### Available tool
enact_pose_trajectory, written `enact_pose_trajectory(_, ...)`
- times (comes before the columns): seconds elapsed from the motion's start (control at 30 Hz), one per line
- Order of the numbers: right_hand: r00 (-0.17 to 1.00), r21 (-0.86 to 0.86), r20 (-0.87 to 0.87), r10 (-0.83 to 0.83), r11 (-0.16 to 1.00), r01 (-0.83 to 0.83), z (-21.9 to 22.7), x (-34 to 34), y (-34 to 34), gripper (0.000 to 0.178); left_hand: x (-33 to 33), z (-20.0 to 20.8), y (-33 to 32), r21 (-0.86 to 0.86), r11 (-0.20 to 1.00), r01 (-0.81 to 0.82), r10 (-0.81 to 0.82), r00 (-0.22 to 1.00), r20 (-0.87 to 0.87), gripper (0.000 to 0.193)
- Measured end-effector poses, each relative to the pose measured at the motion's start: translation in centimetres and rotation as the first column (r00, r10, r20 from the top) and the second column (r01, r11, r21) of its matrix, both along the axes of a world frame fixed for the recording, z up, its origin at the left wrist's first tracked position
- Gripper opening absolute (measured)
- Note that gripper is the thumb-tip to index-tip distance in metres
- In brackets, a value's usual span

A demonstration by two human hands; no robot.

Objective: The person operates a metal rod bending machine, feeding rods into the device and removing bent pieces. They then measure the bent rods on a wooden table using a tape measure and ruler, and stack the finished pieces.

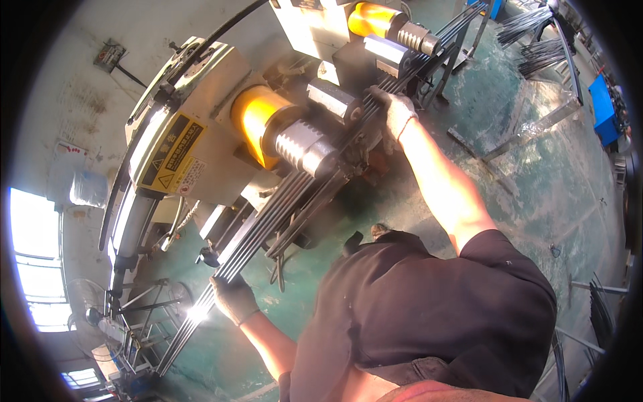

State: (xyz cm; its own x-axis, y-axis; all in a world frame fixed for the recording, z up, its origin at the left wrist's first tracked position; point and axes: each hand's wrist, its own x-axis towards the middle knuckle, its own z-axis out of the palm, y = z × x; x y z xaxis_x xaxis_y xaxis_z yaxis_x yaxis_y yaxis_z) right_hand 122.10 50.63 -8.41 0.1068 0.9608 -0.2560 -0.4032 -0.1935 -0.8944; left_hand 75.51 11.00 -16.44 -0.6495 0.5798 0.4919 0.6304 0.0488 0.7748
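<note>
A bundle of long thin metal rods [258,224] runs slantwise past a machine, from the lower left to the upper right. My left hand [234,299], in a pale work glove, is closed around the lower-left stretch of the rods. Farther up, my gloved right hand [395,112] grips the same bundle beside a block-shaped steel part [333,100]. Between my hands, the rods pass under a ribbed steel cylinder [307,149] fixed to a yellow housing [260,124]. The fingers' undersides are hidden by gloves and rods.
A second yellow housing [375,20] with a ribbed end stands at the upper right. Warning labels mark the machine's cream casing [221,70]. A fan [87,308] stands at the lower left. More rods [526,25] and a blue bin [605,110] lie at the far right.
</note>
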Motion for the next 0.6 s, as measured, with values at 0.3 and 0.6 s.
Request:
enact_pose_trajectory(0.3,0.89,-0.028,0.456,0.027,0.999,-0.015,-7.4,-2.2,4.7,0.034,8.6,2.0,6.0,0.294,0.956,0.014,-0.267,0.466,0.844,0.028)
enact_pose_trajectory(0.6,0.993,-0.271,0.106,-0.058,0.959,0.085,-2.6,-1.7,3.7,0.041,1.4,-0.7,1.8,0.498,0.857,-0.131,-0.44,0.315,0.841,0.033)
